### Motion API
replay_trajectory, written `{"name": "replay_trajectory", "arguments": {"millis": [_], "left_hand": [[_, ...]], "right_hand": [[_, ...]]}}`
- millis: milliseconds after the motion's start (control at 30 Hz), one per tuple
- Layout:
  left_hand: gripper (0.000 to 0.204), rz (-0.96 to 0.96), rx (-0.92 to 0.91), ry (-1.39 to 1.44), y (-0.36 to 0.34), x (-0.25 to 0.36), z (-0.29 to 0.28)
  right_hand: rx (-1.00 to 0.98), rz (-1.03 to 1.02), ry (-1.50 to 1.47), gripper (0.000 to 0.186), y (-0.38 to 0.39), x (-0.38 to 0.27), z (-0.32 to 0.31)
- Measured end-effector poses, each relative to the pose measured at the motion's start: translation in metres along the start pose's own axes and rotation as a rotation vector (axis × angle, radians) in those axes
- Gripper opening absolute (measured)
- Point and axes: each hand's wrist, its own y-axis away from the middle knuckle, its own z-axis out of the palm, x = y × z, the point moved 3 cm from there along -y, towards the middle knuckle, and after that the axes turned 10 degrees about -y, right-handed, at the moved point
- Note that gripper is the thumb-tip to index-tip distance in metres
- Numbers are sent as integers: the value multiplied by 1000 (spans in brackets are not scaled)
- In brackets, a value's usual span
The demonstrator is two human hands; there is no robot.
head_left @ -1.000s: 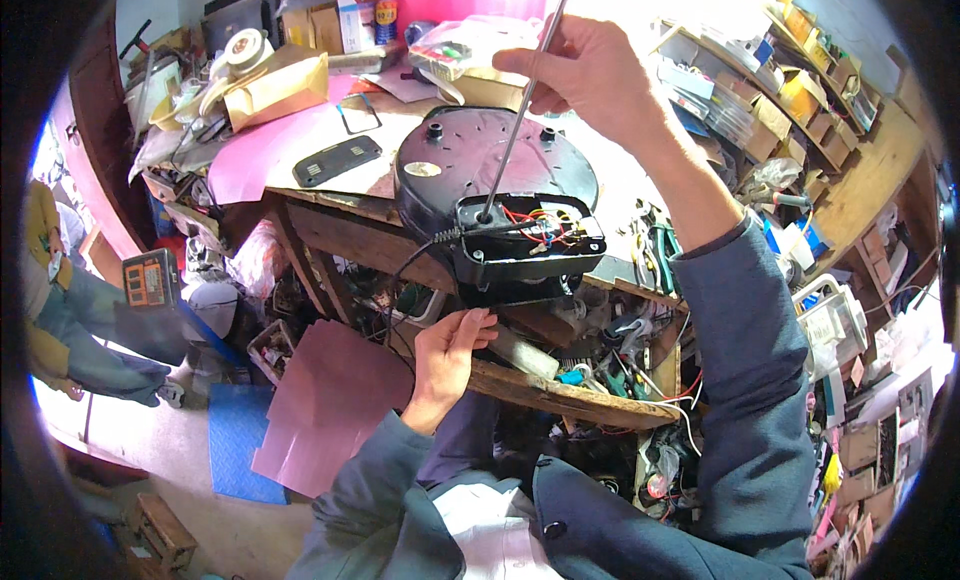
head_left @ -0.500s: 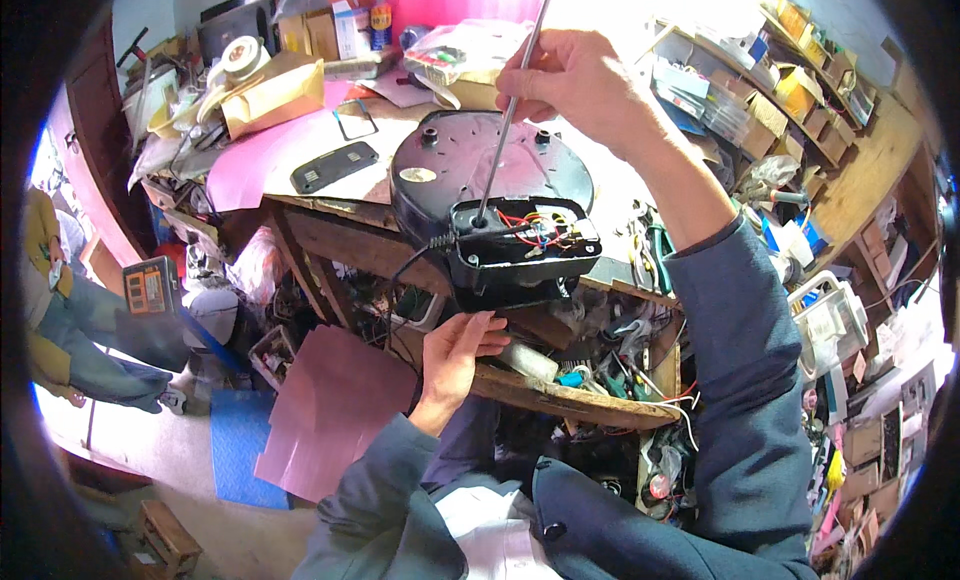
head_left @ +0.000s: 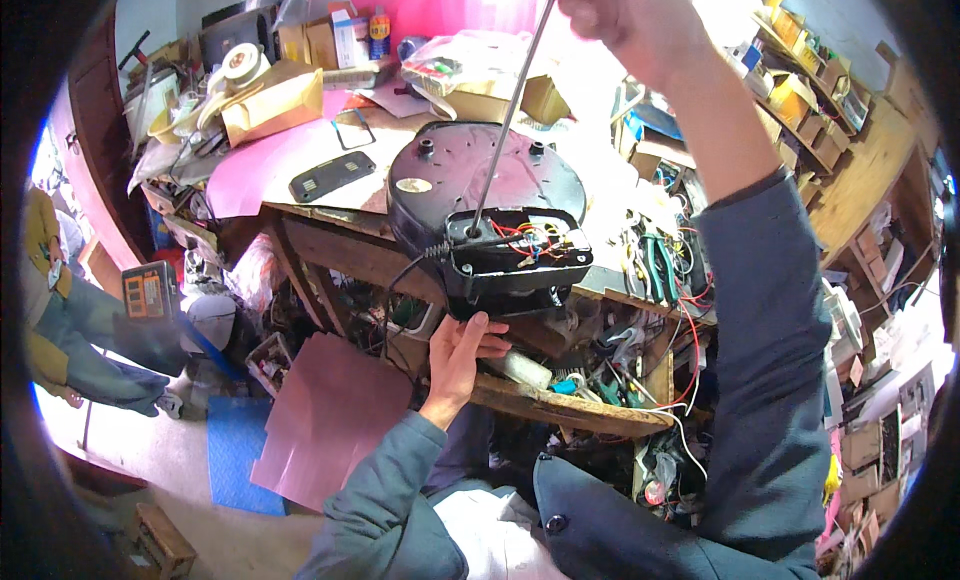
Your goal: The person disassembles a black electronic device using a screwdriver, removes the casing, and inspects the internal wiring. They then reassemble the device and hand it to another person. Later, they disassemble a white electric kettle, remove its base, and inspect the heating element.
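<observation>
A round black appliance base (head_left: 425, 210) lies underside up on the worktable, its boxy compartment toward me. The compartment is uncovered, with red and yellow wires (head_left: 530, 235) inside. A long thin metal rod (head_left: 504, 130) slants up from a hole in that compartment. Near the top edge of the view, my right hand (head_left: 640, 25) pinches the rod's upper part; the fingertips are partly cut off. My left hand (head_left: 460, 360) is just below the compartment's near edge, fingers stretched out and nothing gripped in them; whether they touch the base cannot be told. A black power cord (head_left: 405, 270) leaves the base at its left.
A black cover plate (head_left: 332, 176) lies on the table left of the base. Pliers (head_left: 655, 270) and wires lie at the right. Under the tabletop, a wooden ledge (head_left: 580, 410) holds tools and parts. Another person (head_left: 80, 320) is at the far left. Boxes (head_left: 800, 100) crowd the right-hand shelves.
My right hand has moved up and slightly right along the rod, toward the top edge. My left hand stays under the base. The view has shifted slightly.
</observation>
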Motion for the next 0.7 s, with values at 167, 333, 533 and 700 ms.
{"name": "replay_trajectory", "arguments": {"millis": [167, 333, 533, 700], "left_hand": [[30, 4, -29, -14, -4, 2, 13], [33, 39, 37, -40, 0, 10, 11], [31, 44, 5, -72, 0, 5, 6], [29, 51, 16, -57, 0, 8, 8]], "right_hand": [[50, -222, 550, 54, 3, -65, 8], [-91, -412, 555, 66, -15, -68, 13], [-49, -234, 713, 59, -7, -74, 28], [-69, -367, 718, 57, 5, -69, 30]]}}
